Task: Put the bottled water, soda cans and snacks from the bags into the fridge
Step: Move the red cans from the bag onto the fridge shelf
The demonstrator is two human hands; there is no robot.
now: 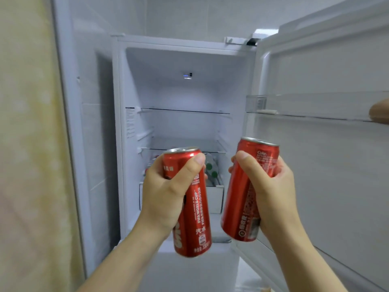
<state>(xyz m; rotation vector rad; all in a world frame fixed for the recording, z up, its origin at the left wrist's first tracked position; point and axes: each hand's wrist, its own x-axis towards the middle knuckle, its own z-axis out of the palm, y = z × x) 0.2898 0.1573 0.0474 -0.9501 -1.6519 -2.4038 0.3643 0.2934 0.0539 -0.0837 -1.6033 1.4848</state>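
Note:
I stand in front of the open white fridge (117, 123). My left hand (164, 194) grips a tall red soda can (194, 224), held upright and tilted slightly. My right hand (271, 190) grips a second red soda can (237, 199), leaning a little to the right. Both cans hang in the air in front of the fridge's lower shelf. Behind them, under the lowest glass shelf (183, 147), lie bottles with green caps (211, 169) above a white drawer (214, 199). The two upper shelves look bare.
The fridge door (328, 165) stands open on the right, with a clear door bin (311, 106) at upper height. Someone's fingertips (380, 111) show at the right frame edge by that bin. A yellowish wall (27, 144) fills the left side.

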